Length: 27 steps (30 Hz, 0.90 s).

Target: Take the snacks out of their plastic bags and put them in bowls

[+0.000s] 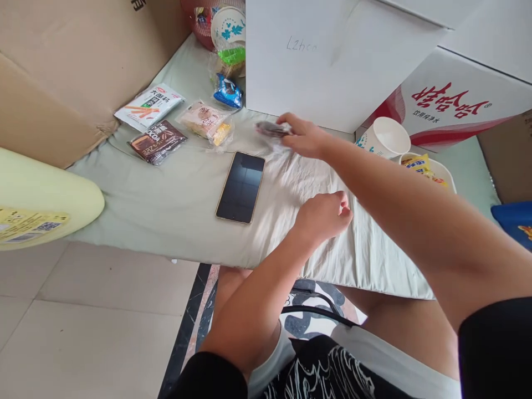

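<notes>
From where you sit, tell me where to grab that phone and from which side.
Grip the phone across its two long edges near the lower end, coming from above. It lies flat, screen up, on the cloth, slightly tilted, its near end toward the left hand, with open cloth around it.

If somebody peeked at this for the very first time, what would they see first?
Probably the right hand stretched out over the pale cloth, pinching a small dark snack packet in front of the big white box. Next, the black phone lying flat in the middle of the cloth, with the left hand curled in a loose fist beside it.
</notes>
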Motion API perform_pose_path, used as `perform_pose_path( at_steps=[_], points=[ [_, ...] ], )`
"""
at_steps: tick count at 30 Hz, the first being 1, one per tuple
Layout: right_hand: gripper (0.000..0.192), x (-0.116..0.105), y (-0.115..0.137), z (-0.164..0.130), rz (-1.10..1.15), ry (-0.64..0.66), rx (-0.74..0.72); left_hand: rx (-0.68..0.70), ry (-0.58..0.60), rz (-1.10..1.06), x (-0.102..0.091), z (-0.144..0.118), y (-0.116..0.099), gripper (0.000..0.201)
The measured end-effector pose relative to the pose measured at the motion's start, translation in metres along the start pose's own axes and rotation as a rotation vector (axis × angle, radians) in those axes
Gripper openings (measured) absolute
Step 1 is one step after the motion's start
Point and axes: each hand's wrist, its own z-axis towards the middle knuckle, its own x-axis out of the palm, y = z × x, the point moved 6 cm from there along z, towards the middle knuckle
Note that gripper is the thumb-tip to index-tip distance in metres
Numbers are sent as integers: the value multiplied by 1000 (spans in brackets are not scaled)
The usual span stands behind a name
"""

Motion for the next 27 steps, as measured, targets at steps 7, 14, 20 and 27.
perform_pose_path(
  at_steps=[7, 14, 20, 27],
  points=[
    [34, -34, -84, -155, 931, -233, 161, -8, -174, -164, -22, -1, 9, 13],
    [39, 16, -110, -248, 1146, -307, 161, 107, -122, -643, 8, 19, 7, 49],
    [40, 24, -118, -254, 780, -303, 218, 309, -302, -502, 17, 38, 18, 37],
    [16, -26, -134, -280, -52, -681, 83, 356, -437, -61, 13, 34, 26, 27]
  ],
)
